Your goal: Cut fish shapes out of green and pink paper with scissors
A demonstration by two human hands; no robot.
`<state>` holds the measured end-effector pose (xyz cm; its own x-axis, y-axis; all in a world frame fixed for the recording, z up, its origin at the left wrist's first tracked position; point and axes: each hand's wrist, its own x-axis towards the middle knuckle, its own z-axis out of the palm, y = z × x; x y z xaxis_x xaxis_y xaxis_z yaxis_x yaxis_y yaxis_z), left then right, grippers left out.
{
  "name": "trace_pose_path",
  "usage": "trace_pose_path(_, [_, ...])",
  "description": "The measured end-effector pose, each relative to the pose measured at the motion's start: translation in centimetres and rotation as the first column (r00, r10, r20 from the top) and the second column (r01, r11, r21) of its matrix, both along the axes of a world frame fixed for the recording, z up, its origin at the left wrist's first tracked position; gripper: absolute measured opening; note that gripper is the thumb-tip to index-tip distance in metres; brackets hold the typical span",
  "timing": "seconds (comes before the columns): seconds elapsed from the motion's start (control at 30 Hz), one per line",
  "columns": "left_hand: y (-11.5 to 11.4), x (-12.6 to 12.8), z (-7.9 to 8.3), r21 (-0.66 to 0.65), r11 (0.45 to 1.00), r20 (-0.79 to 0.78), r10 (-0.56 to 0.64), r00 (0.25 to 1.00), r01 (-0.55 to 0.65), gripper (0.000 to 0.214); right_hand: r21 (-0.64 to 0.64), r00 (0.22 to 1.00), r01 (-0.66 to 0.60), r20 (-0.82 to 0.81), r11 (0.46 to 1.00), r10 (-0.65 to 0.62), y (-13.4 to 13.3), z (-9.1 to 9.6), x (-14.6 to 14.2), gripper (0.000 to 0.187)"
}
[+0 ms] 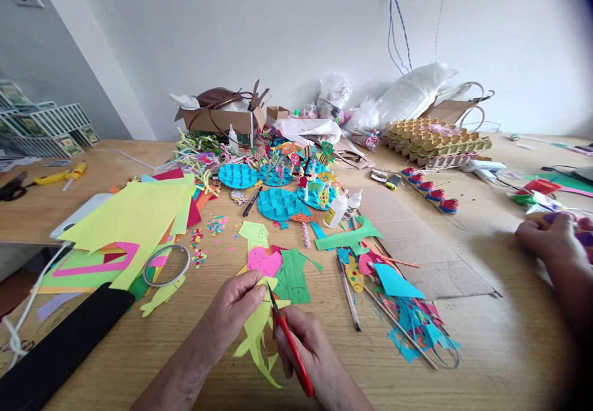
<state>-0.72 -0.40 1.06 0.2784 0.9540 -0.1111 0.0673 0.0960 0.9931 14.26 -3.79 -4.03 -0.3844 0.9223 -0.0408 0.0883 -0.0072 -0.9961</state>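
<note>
Between the thumb and fingers of my left hand point(238, 305) is a yellow paper fish point(257, 327), its tail and a cut strip hanging down over the table. My right hand point(308, 343) grips red-handled scissors point(293, 350), whose blades meet the paper near my left thumb. Just beyond my hands lie a pink paper piece point(264, 261) and a green paper piece point(293, 275), both with fish outlines drawn on them. A pale yellow-green piece point(254, 232) with a drawn fish is behind them. Another cut yellow fish point(162, 296) rests to the left.
Yellow sheets point(134, 213) and a tape roll point(167, 266) lie left. Blue discs point(280, 204), glue bottles point(335, 209) and a black marker point(252, 201) stand or lie ahead. Cardboard point(417, 250) and blue scraps point(414, 321) are right. Another person's hand point(553, 238) holds something purple at far right.
</note>
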Motion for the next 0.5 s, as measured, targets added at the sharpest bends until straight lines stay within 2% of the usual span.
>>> trace_pose_path(0.5, [0.07,-0.33,0.0,-0.038,0.999,0.04,-0.018,0.999,0.019,0.025,0.055,0.999,-0.006,0.049,0.998,0.003,-0.06,-0.39,0.27,0.039])
